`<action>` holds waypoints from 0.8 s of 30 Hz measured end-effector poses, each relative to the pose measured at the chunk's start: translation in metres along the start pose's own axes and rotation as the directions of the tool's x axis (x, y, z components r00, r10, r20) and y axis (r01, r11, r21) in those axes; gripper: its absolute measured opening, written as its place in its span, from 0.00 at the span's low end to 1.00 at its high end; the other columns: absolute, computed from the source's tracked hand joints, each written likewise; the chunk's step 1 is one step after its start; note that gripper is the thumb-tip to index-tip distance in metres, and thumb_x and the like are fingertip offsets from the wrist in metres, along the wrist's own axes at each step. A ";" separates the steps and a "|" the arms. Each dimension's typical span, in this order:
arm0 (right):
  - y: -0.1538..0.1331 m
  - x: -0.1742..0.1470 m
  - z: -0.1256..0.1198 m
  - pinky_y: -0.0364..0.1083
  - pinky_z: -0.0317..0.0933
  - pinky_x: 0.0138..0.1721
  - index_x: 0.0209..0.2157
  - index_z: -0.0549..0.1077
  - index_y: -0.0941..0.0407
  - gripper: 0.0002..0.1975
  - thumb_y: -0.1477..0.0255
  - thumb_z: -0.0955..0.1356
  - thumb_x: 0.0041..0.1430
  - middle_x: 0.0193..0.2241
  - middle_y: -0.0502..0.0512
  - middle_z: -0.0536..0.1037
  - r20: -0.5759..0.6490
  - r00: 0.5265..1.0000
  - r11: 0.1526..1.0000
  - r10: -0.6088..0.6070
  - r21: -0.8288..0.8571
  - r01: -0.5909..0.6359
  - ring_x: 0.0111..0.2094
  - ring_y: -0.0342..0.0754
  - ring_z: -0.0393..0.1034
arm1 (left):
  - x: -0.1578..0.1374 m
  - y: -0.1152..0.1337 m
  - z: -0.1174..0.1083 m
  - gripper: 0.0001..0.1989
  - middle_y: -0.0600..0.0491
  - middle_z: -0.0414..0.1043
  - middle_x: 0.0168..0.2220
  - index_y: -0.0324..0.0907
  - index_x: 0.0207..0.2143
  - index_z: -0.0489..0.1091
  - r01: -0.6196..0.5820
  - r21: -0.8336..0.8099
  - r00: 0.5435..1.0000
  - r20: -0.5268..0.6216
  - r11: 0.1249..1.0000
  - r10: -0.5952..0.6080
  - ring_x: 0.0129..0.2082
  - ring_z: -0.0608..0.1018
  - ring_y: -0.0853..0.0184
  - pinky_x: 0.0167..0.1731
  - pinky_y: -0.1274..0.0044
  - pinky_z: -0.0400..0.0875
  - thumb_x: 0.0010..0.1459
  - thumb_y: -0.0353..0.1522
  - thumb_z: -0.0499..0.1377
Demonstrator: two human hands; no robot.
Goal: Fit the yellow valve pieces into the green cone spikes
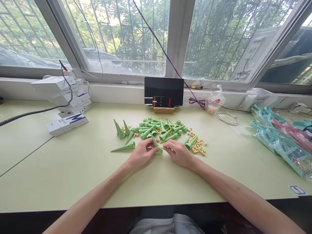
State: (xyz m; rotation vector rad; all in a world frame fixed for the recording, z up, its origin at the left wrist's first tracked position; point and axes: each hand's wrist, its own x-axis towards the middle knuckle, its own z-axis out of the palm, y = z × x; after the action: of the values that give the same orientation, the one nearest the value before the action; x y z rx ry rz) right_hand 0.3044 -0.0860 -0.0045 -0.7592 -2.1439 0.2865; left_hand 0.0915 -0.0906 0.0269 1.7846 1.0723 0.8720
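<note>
My left hand (142,152) is closed around a green plastic watering spike (155,141), which stands tip up and slightly tilted, wide end near the table. Beside it, my right hand (179,152) pinches a small yellow plug (161,147) against the spike's side; whether it sits inside a hole cannot be made out. Just beyond both hands lies a heap of green spikes (165,134). Small yellow plugs (198,147) are scattered to the right of the heap. Left of my left hand, a single spike (123,147) lies flat, and a few others stand upright (119,130).
A phone (163,102) showing a timer leans on a dark tablet (163,87) by the window. White boxes (67,124) are stacked at the left. Bagged teal and pink items (280,138) lie at the right, near a coiled white cable (227,119) and a plastic bag (214,102).
</note>
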 end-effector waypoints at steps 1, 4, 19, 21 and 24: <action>0.000 0.000 0.000 0.43 0.61 0.30 0.38 0.72 0.55 0.09 0.71 0.61 0.71 0.30 0.53 0.74 0.001 1.000 1.000 0.001 -0.003 -0.001 0.28 0.44 0.65 | 0.000 -0.001 0.000 0.16 0.51 0.76 0.31 0.40 0.45 0.72 -0.013 0.021 1.000 -0.002 1.000 0.013 0.30 0.77 0.64 0.30 0.73 0.75 0.60 0.41 0.60; 0.000 0.000 0.000 0.43 0.60 0.30 0.37 0.72 0.55 0.10 0.71 0.61 0.71 0.30 0.53 0.73 0.004 1.000 1.000 -0.002 -0.012 0.002 0.27 0.44 0.64 | 0.001 -0.003 0.000 0.14 0.48 0.77 0.38 0.41 0.43 0.73 -0.064 0.081 0.998 -0.009 0.995 0.065 0.33 0.77 0.63 0.34 0.72 0.75 0.60 0.40 0.60; 0.001 0.000 0.002 0.42 0.59 0.30 0.32 0.70 0.55 0.10 0.72 0.63 0.69 0.27 0.51 0.72 0.058 0.997 0.998 0.050 -0.029 -0.048 0.26 0.44 0.64 | 0.003 -0.003 -0.004 0.06 0.51 0.73 0.36 0.42 0.35 0.74 -0.179 0.202 0.984 0.062 0.963 0.170 0.34 0.75 0.65 0.36 0.73 0.75 0.60 0.34 0.58; 0.000 0.000 0.001 0.42 0.58 0.29 0.31 0.70 0.55 0.09 0.73 0.64 0.68 0.27 0.51 0.72 0.073 0.996 0.998 0.053 -0.041 -0.050 0.26 0.44 0.64 | 0.003 -0.002 -0.005 0.06 0.50 0.74 0.36 0.43 0.35 0.74 -0.178 0.221 0.984 0.067 0.959 0.167 0.33 0.75 0.64 0.36 0.72 0.75 0.59 0.34 0.58; -0.001 0.000 0.001 0.43 0.58 0.29 0.31 0.69 0.55 0.08 0.74 0.65 0.67 0.27 0.51 0.73 0.090 0.995 0.997 0.050 -0.054 -0.045 0.27 0.44 0.65 | 0.003 -0.002 -0.006 0.06 0.51 0.74 0.34 0.42 0.34 0.75 -0.184 0.288 0.983 0.053 0.940 0.176 0.30 0.74 0.66 0.32 0.73 0.72 0.58 0.33 0.59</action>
State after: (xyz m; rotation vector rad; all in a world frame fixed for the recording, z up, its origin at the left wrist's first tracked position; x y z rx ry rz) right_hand 0.3034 -0.0868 -0.0047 -0.8428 -2.2293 0.2969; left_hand 0.0866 -0.0852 0.0279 2.1632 1.0764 0.8280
